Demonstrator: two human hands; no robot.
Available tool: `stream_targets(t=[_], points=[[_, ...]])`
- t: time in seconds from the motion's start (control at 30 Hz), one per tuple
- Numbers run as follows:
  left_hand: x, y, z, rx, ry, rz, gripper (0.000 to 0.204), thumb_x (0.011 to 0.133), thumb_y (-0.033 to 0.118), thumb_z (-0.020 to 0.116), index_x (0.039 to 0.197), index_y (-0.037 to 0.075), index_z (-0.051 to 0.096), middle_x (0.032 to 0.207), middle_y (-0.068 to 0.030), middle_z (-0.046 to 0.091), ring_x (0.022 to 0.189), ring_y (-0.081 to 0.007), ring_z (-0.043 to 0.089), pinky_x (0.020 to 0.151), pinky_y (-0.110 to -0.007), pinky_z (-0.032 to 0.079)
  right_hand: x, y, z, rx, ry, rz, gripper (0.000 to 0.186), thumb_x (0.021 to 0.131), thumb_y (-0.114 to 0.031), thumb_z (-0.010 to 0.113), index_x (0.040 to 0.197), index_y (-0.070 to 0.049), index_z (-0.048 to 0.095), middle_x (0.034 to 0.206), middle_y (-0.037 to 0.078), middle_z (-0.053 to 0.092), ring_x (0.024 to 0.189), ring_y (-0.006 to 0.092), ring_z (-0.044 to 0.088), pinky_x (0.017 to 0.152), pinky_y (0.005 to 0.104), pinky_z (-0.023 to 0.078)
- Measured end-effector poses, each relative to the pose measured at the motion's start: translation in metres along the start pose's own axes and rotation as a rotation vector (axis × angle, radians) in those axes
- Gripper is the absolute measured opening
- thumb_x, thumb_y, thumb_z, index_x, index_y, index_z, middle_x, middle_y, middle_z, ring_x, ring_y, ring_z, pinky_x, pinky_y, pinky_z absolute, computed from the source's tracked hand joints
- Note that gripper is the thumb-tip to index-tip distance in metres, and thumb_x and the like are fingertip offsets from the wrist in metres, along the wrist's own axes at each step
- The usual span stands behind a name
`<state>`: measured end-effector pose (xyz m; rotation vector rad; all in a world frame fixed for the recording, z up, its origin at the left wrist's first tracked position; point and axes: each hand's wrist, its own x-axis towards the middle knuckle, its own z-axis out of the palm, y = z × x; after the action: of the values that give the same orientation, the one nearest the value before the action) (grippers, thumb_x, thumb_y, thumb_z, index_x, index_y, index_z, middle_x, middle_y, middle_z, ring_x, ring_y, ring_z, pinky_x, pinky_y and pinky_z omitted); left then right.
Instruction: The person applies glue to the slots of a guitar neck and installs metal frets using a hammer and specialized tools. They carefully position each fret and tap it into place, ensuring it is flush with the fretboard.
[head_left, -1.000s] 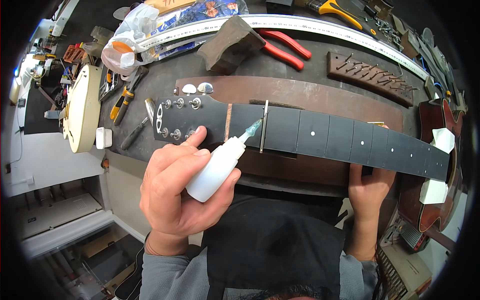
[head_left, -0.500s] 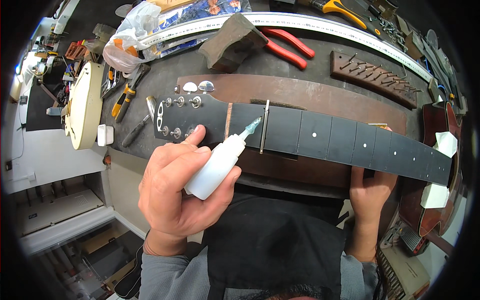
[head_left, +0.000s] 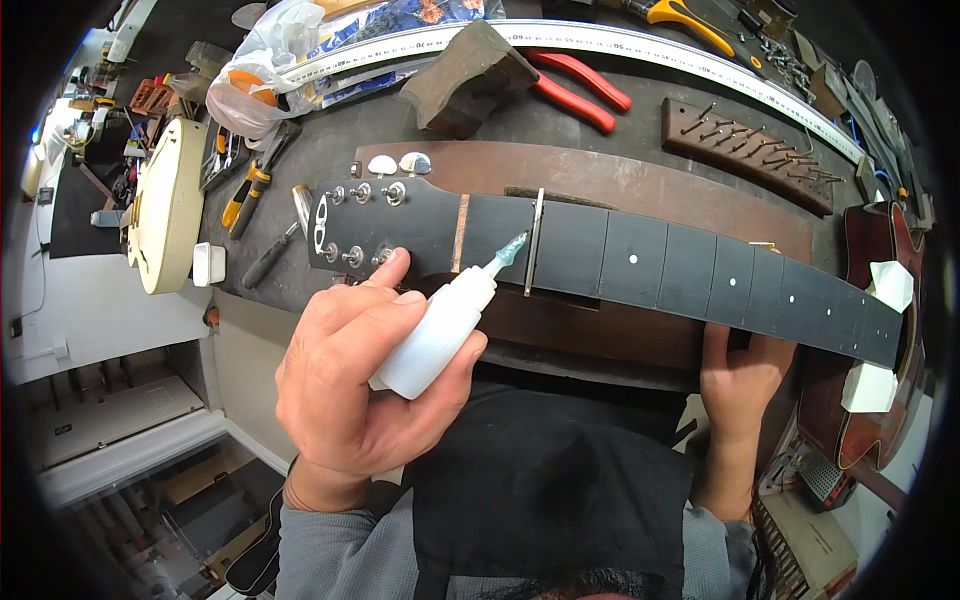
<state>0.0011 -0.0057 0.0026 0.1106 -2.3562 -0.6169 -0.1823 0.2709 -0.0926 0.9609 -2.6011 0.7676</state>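
My left hand [head_left: 335,375] is closed around a white squeeze bottle [head_left: 430,340] with a clear bluish nozzle. The nozzle's tip points up and right, close beside a metal fret wire [head_left: 534,243]. That wire lies across the black fingerboard [head_left: 635,235] of a guitar neck and sticks out past both edges. My left index finger is at a tuner post on the black headstock [head_left: 425,225]. Farther right, my right hand [head_left: 742,385] grips the neck from the near side and below; most of its fingers are hidden under it.
Behind the neck lie a brown block with frets standing in it [head_left: 745,150], red-handled pliers [head_left: 580,95], a dark metal block [head_left: 465,85] and a long white ruler [head_left: 640,45]. A hammer [head_left: 270,260] is left of the headstock. The reddish guitar body [head_left: 835,435] is at right.
The neck and bench sit slightly shifted in view. My left hand and the bottle stay beside the same fret wire; my right hand keeps its hold on the neck.
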Motion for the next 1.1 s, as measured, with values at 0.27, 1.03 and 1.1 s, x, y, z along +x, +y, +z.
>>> stream_targets(t=[0.27, 1.03, 1.1], points=[[-0.005, 0.001, -0.005, -0.019, -0.011, 0.008, 0.043, 0.084, 0.001, 0.085, 0.12, -0.005, 0.063, 0.094, -0.0157, 0.066, 0.085, -0.0224, 0.065, 0.098, -0.059, 0.063, -0.001, 0.0, 0.001, -0.011, 0.015, -0.008, 0.047, 0.095, -0.013, 0.076, 0.138, 0.004, 0.064, 0.139, 0.025, 0.065, 0.133, 0.0471, 0.058, 0.116, 0.0512, 0.041], [-0.017, 0.007, -0.01, -0.037, -0.013, -0.002, 0.044, 0.083, 0.001, 0.086, 0.121, -0.004, 0.065, 0.093, -0.0148, 0.066, 0.082, -0.0203, 0.061, 0.099, -0.06, 0.062, 0.0, -0.001, 0.002, -0.075, 0.046, -0.038, 0.042, 0.097, -0.014, 0.077, 0.133, 0.003, 0.067, 0.136, 0.025, 0.067, 0.131, 0.0473, 0.059, 0.116, 0.0514, 0.042], [-0.018, 0.007, -0.01, -0.04, -0.014, -0.002, 0.044, 0.083, 0.001, 0.086, 0.121, -0.005, 0.065, 0.092, -0.015, 0.066, 0.082, -0.0204, 0.062, 0.099, -0.06, 0.062, -0.001, -0.001, 0.002, -0.071, 0.046, -0.036, 0.041, 0.097, -0.014, 0.076, 0.133, 0.003, 0.068, 0.136, 0.025, 0.067, 0.131, 0.0472, 0.059, 0.116, 0.0513, 0.042]])
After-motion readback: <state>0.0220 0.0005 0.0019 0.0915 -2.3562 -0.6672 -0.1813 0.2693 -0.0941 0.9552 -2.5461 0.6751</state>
